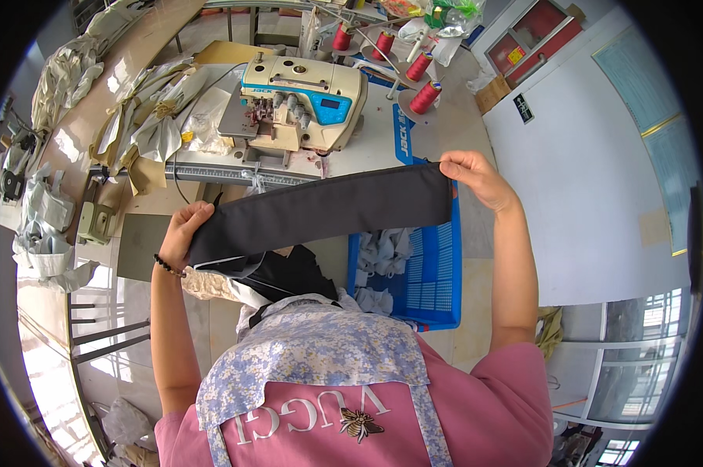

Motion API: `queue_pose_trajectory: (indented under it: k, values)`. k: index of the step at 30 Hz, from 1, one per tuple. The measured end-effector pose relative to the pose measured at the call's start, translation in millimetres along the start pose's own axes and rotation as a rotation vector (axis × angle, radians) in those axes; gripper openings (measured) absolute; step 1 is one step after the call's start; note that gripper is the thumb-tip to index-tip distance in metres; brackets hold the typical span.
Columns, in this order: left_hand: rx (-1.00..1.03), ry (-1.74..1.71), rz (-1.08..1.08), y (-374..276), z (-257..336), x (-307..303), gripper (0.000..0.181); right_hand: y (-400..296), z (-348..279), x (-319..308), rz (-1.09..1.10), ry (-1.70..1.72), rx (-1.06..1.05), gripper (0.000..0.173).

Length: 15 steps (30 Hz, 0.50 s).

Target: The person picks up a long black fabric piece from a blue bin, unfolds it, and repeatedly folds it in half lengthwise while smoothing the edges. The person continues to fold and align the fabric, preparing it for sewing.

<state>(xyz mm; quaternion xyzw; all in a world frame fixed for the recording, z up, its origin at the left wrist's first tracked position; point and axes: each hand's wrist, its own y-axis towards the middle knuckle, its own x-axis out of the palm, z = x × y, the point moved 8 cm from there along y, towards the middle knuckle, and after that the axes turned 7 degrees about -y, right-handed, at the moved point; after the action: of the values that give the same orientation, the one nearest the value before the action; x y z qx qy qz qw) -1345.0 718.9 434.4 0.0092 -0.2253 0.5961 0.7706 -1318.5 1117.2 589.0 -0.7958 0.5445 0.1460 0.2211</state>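
Observation:
A long black fabric strip (328, 207) is stretched in the air between my two hands, tilted up toward the right. My left hand (189, 227) pinches its left end, and my right hand (474, 178) grips the upper corner of its right end. Below the left end, more black fabric with a thin white edge (293, 271) lies across my lap. Behind the strip stands a cream and blue Jack overlock sewing machine (302, 102) on its table. Part of the table's front edge is hidden by the strip.
A blue plastic basket (439, 280) with grey fabric pieces (383, 254) stands on the floor, below the strip's right end. Red thread cones (424, 98) stand right of the machine. Fabric bundles (159, 122) lie to its left. A long bench (65, 137) runs along the left.

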Motion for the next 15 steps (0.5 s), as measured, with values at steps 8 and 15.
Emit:
queue_pose_trajectory:
  k: [8,15]
  values:
    - [0.220,0.360,-0.067,-14.3,34.7,18.2,0.013,1.0,-20.7,-28.9,0.341,-0.410,-0.119,0.014]
    - [1.035,0.983,-0.004,-73.0,70.0,111.7,0.023,-2.6,-46.9,-49.7,0.701,0.176,-0.337,0.024]
